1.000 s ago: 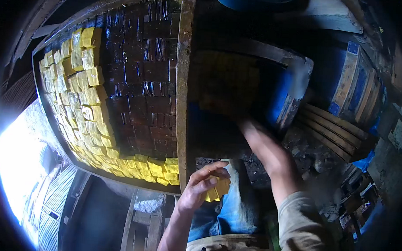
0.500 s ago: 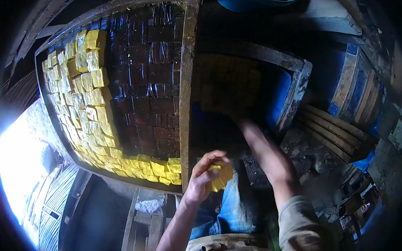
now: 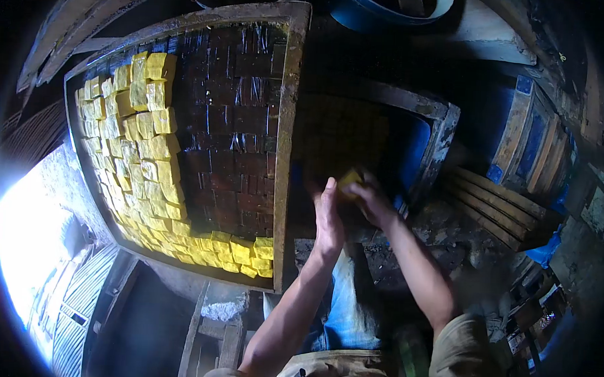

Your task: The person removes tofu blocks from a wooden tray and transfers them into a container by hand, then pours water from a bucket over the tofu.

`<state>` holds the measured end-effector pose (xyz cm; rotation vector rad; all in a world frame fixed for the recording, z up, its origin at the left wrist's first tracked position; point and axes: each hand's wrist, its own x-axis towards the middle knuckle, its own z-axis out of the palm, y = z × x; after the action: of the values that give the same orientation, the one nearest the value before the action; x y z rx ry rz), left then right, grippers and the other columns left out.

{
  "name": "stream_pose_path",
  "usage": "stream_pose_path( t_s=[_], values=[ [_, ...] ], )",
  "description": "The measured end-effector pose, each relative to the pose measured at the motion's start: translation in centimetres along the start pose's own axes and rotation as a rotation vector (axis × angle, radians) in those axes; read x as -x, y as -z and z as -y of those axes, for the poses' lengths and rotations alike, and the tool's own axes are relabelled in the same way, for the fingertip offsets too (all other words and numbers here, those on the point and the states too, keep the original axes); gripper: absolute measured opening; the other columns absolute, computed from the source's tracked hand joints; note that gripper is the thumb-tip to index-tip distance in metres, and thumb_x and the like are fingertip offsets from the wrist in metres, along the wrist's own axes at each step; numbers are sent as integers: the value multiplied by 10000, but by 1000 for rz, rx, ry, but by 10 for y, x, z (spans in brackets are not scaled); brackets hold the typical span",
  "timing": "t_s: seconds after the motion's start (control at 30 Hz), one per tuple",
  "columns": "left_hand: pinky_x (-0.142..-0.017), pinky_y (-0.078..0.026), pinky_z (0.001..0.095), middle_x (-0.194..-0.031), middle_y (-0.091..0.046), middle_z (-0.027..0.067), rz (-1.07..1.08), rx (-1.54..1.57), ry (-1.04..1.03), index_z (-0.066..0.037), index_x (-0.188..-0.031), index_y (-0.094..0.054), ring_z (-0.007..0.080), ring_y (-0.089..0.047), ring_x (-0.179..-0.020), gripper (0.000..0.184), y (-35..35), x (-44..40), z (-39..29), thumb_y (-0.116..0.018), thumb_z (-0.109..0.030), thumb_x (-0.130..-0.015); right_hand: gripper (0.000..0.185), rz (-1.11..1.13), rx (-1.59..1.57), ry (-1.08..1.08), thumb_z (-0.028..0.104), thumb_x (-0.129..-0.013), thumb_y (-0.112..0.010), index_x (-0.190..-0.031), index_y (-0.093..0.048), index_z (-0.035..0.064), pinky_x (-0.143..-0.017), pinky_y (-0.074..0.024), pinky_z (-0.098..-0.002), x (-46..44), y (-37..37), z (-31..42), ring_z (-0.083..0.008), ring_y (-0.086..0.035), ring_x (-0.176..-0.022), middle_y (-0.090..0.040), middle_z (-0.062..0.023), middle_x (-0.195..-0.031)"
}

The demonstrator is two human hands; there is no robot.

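The right hand [image 3: 374, 203] has a yellow block [image 3: 349, 180] in its fingers, somewhat blurred, in the gap between the tray on the left and the dim frame [image 3: 443, 140] on the right. The left hand [image 3: 329, 219] is just beside it, close enough, it seems, for both to share the handling; whether it touches that block, or grips anything itself, I cannot tell, as its palm side is hidden.

More blocks [image 3: 143, 160] lie in the tray [image 3: 290, 141], packed side to side along its left and near edges. Set so tightly, they probably prop one another, and the raised rim likely keeps the outer ones from sliding off. To their right the dark weave [image 3: 231, 133] is bare and looks wet; its slats perhaps let liquid drain. Inside the frame, yellowish shapes show faintly beyond the hands, too dark to count, next to a blue surface [image 3: 418, 149].

Both forearms reach in from the near side and converge. The left one rises toward the far side, its hand upright with the thumb pointing far; the right one slants leftward from a bent elbow, fingers aimed at the other hand. Such a pose probably keeps the block steady over the gap.
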<state>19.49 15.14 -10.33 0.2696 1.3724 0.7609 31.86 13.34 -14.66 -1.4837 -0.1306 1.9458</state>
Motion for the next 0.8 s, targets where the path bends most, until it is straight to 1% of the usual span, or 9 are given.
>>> stream_pose_path(
  t_s=[0.03,0.1,0.17,0.23,0.4,0.53,0.67,0.77,0.8],
  values=[
    [-1143,-228,391,-1378,-482,154,-1,-1,-2,-9,-1400,-422,254,-411,-1309,611,2,4,-6,-432,-455,-983,539,-103,285,53,161,-842,-659,-1340,-475,68,-944,-480,-311,-17,-4,10,-179,-570,-1111,-581,-76,-1224],
    [-1108,-289,425,-1574,-161,136,124,-202,-39,-66,-1540,-123,234,-223,-1402,809,7,26,-32,-470,-507,-957,550,-145,793,230,139,-846,-667,-1356,-477,63,-962,-481,-342,-67,3,12,-197,-579,-1107,-583,-87,-1248],
    [-1127,-248,447,-1567,-215,144,127,-236,-59,-53,-1517,-210,253,-234,-1420,762,17,40,-38,-491,-455,-935,557,-85,1017,366,129,-848,-673,-1364,-478,58,-973,-478,-361,-99,9,12,-206,-583,-1107,-584,-94,-1256],
    [-1132,-234,455,-1544,-284,156,286,-282,-2,-52,-1485,-295,283,-245,-1434,727,36,53,-36,-523,-402,-889,528,-76,1204,426,108,-852,-657,-1350,-488,56,-957,-480,-351,-134,11,0,-200,-583,-1091,-587,-94,-1246],
    [-1118,-262,450,-1497,-372,160,296,-185,78,-55,-1421,-391,295,-313,-1411,673,56,77,-42,-563,-367,-850,462,-171,1449,398,54,-862,-617,-1313,-515,51,-917,-485,-327,-182,8,-17,-184,-584,-1050,-595,-94,-1219],
    [-1091,-312,437,-1478,-398,154,291,-106,99,-64,-1385,-421,287,-356,-1392,631,77,90,-55,-587,-363,-855,418,-346,1359,510,12,-870,-586,-1283,-536,48,-884,-489,-308,-157,7,-8,-172,-584,-1018,-601,-95,-1198],
    [-1055,-377,423,-1397,-479,174,274,58,58,-42,-1340,-457,295,-452,-1315,583,90,101,-81,-596,-336,-857,383,-670,949,890,-31,-878,-554,-1254,-557,44,-852,-493,-288,-69,-21,46,-159,-585,-985,-607,-95,-1176],
    [-988,-440,397,-1254,-580,179,240,211,-41,5,-1271,-505,267,-559,-1178,486,105,109,-97,-583,-257,-869,343,-436,556,1049,-24,-857,-553,-1196,-578,15,-906,-494,-336,0,-91,91,-240,-605,-1067,-606,-134,-1189],
    [-971,-452,390,-1219,-596,177,211,253,-62,6,-1257,-509,267,-572,-1152,453,111,109,-104,-574,-235,-878,333,-363,684,1136,-33,-855,-549,-1182,-595,11,-910,-497,-346,4,-120,108,-252,-620,-1053,-625,-139,-1161]
  ],
)
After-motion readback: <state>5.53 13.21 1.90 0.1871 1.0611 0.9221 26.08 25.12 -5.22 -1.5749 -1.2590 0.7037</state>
